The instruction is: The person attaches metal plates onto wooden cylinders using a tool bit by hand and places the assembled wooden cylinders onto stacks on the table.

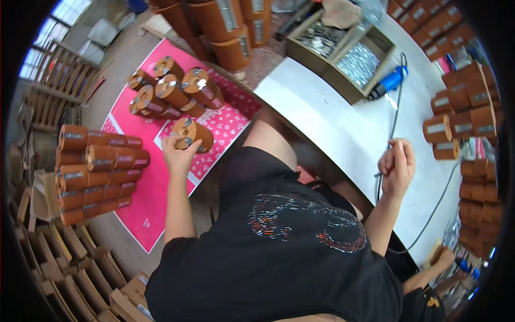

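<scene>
My left hand [181, 155] grips the end of an orange-brown cylinder [199, 135] with small metal fittings on its round face. The cylinder rests on a pink printed sheet [140, 196] to my left. Just beyond it, a loose group of similar cylinders [170, 90] lies on the same sheet. My right hand [397, 167] is raised over the white tabletop [322, 123], its fingers curled; whatever they may hold is hidden. Close to that hand, a dark cable [395, 115] runs up to a blue power screwdriver [390, 83].
A divided wooden tray [351, 99] holds small metal parts. Stacked cylinders [99, 180] stand at the left, with more stacks [230, 40] at the back and stacks [466, 115] at the right. Cardboard boxes [80, 268] fill the lower left. Another person's arm [429, 273] shows at lower right.
</scene>
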Demonstrator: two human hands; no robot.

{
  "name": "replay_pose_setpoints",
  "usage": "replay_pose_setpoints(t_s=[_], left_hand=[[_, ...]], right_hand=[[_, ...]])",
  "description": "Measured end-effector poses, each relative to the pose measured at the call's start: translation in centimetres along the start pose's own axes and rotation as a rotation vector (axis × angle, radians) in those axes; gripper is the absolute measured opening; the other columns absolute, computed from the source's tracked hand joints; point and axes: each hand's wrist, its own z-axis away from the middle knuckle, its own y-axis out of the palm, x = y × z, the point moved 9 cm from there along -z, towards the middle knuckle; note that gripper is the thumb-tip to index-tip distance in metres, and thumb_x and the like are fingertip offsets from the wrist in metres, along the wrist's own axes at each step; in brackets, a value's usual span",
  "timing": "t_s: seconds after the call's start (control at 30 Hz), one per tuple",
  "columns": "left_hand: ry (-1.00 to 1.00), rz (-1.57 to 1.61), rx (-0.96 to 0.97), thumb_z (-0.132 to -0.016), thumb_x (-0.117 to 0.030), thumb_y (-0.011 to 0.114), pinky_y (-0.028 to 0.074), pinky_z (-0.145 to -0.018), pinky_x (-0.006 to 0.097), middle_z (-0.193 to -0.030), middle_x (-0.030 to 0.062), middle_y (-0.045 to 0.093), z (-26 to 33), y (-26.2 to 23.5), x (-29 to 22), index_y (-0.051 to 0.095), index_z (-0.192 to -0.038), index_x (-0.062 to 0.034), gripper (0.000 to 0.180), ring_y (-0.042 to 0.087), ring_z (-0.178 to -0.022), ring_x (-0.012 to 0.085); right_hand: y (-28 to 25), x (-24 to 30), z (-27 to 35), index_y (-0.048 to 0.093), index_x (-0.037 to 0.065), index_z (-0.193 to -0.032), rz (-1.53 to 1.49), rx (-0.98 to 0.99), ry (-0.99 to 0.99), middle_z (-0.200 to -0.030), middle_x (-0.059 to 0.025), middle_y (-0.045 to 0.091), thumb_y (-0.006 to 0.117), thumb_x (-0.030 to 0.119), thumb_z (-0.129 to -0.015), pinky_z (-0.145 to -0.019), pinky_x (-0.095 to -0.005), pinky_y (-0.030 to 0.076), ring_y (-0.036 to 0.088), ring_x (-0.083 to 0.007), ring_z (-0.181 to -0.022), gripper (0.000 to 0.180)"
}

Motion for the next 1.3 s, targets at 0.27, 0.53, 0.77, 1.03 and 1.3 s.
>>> replay_pose_setpoints(t_s=[0.27,0.53,0.77,1.03,1.3], left_hand=[[0.690,0.370,0.390,-0.043,-0.015,0.080,0.042,-0.065,0.031,-0.082,0.0088,0.045,0.3,2.3,-27.0,0.058,-0.077,-0.0063,0.041,0.049,-0.077,0.0244],[0.680,0.565,0.631,-0.047,-0.017,0.078,0.044,-0.061,0.033,-0.084,0.0080,0.043,6.3,12.6,-35.3,0.059,-0.075,-0.0067,0.035,0.050,-0.074,0.0232],[0.810,0.481,0.481,-0.056,-0.021,0.076,0.040,-0.076,0.038,-0.107,0.0173,0.040,8.7,13.0,-37.3,0.057,-0.082,-0.0059,0.035,0.044,-0.094,0.0327],[0.733,0.742,0.638,-0.063,-0.018,0.073,0.038,-0.085,0.038,-0.117,0.0177,0.042,8.4,13.8,-36.2,0.061,-0.088,-0.0045,0.031,0.043,-0.102,0.0331],[0.755,0.728,0.739,-0.063,-0.017,0.072,0.038,-0.087,0.036,-0.114,0.0141,0.049,8.3,14.1,-36.1,0.064,-0.090,-0.0055,0.030,0.045,-0.103,0.0306]], right_hand=[[0.3,0.8,-0.2,0.051,-0.002,-0.085,-0.061,0.032,-0.029,-0.051,0.0022,0.036,0.047,0.013,-0.088,-0.037,-0.0186,0.026,0.030,-0.0044,-0.041,0.015],[-2.8,2.9,2.7,0.051,-0.003,-0.083,-0.021,-0.050,-0.042,-0.051,0.0022,0.037,0.047,0.012,-0.088,-0.038,-0.0179,0.028,0.032,-0.0043,-0.041,0.016],[-3.5,2.9,3.1,0.051,-0.002,-0.084,-0.038,-0.074,-0.045,-0.051,0.0019,0.039,0.048,0.012,-0.087,-0.038,-0.0181,0.027,0.032,-0.0040,-0.040,0.015],[-2.3,2.7,2.3,0.051,-0.002,-0.084,-0.044,-0.018,-0.041,-0.051,0.0016,0.040,0.048,0.012,-0.087,-0.038,-0.0184,0.029,0.033,-0.0043,-0.040,0.015],[-1.8,4.0,1.5,0.051,-0.002,-0.084,-0.087,-0.005,-0.114,-0.051,0.0008,0.039,0.046,0.011,-0.088,-0.038,-0.0193,0.029,0.032,-0.0053,-0.040,0.015]])
